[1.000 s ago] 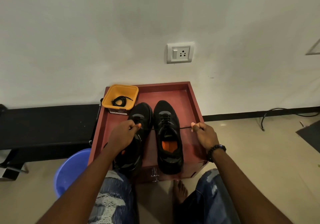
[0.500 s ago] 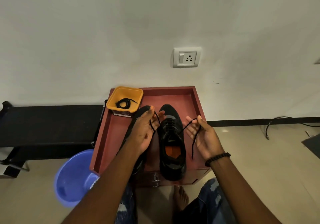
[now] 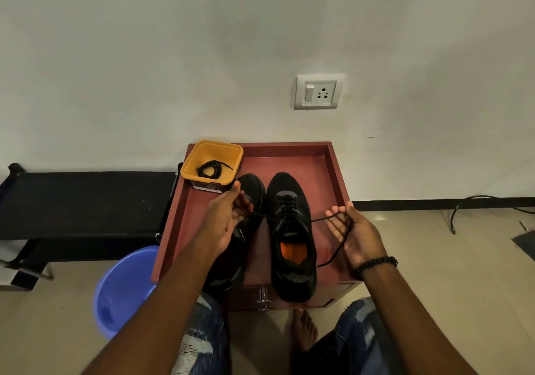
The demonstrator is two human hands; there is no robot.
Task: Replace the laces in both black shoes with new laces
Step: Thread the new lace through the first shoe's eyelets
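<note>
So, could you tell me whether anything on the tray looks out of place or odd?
Nothing looks damaged or spilled. Both black shoes stand side by side on the red tray, the coiled lace lies inside the yellow tub, and each hand holds a lace end loosely.

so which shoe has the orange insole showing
The shoe on the right, between both hands; its opening is uncovered. The left shoe lies mostly under the left forearm, insole hidden.

Two shoes [image 3: 291, 235] are set side by side on cabinet top [image 3: 324, 172]; tub [image 3: 212, 162] w/ coiled lace [image 3: 211, 168] at rear-left corner. Basin [image 3: 124, 287] on floor, left of cabinet; socket [image 3: 318, 91] on wall behind.
</note>
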